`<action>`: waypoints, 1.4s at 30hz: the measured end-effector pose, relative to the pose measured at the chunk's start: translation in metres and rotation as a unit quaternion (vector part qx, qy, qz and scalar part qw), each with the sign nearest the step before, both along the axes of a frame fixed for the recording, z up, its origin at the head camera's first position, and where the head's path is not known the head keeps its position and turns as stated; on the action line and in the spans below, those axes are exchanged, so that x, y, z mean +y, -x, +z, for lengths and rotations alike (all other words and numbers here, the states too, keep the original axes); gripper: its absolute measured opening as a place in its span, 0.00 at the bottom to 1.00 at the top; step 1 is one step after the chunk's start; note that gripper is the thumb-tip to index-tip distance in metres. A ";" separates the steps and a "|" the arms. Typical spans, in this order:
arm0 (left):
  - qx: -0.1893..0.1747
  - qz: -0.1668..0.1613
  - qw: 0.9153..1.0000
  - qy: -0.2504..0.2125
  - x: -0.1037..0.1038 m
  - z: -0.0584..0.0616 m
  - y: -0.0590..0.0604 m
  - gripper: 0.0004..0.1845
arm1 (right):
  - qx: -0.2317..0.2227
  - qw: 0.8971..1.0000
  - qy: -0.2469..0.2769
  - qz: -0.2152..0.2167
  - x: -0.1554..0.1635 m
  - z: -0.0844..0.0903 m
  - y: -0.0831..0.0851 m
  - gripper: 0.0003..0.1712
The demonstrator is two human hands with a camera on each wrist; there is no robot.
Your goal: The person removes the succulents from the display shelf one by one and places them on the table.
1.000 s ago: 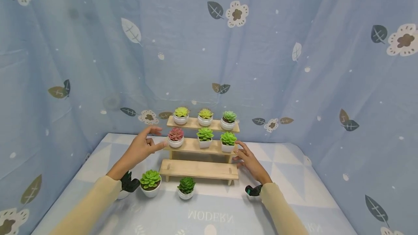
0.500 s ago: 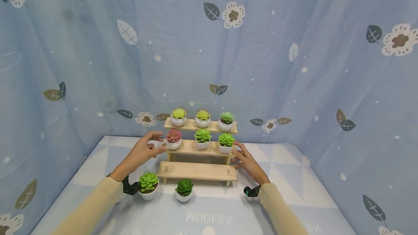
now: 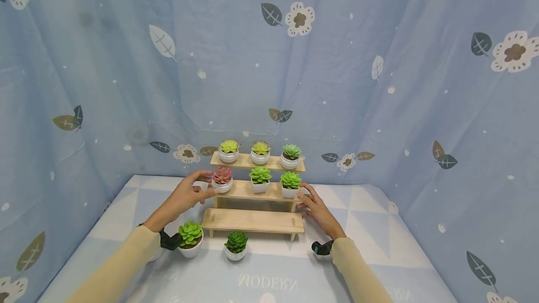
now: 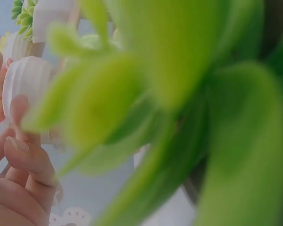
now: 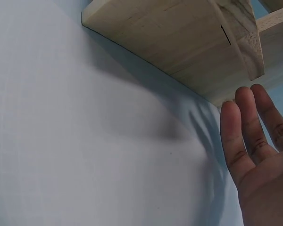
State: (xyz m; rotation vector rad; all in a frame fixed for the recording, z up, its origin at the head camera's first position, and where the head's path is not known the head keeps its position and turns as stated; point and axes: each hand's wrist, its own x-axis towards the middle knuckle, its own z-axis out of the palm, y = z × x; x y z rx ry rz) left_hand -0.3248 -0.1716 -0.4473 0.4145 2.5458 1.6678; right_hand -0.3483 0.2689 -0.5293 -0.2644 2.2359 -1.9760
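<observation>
The left wrist view is mostly filled by blurred green leaves, so only the fingertips [image 4: 19,146] and the ribbed white pot [image 4: 30,82] beyond them read clearly, and whether they touch the pot is hard to tell. The red plant [image 3: 222,179] stands upright at the left end of the middle step of the wooden stand [image 3: 252,220], whose long axis runs left to right, between the thumb and curved, spread fingers of the left hand [image 3: 185,195]. The right hand [image 3: 316,208] lies with straight relaxed fingers at the stand's right end, gripping nothing; six potted plants sit on the three-step stand, two more [image 3: 190,237] stand on the table [image 3: 379,247] near the left wrist.
</observation>
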 end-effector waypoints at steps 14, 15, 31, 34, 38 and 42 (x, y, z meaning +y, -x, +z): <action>-0.028 -0.007 1.000 0.012 0.002 0.000 0.001 0.43 | -0.004 1.000 0.005 -0.013 -0.003 -0.002 0.000 0.32; -0.028 -0.007 1.000 0.010 0.002 0.000 0.001 0.43 | -0.004 1.000 0.005 -0.015 -0.003 -0.002 0.000 0.32; -0.032 -0.025 0.999 0.014 -0.002 0.013 0.011 0.38 | 0.001 1.000 0.004 -0.024 -0.003 -0.004 -0.002 0.31; -0.030 -0.029 0.999 0.021 0.002 0.014 0.015 0.38 | 0.000 1.000 0.006 -0.020 -0.002 -0.005 -0.001 0.32; -0.031 -0.019 0.999 0.027 0.008 0.014 0.018 0.37 | -0.004 1.000 0.011 -0.018 -0.003 -0.006 0.000 0.32; -0.037 -0.012 0.999 0.031 0.012 0.014 0.020 0.38 | -0.005 1.000 0.014 -0.021 -0.003 -0.006 -0.001 0.33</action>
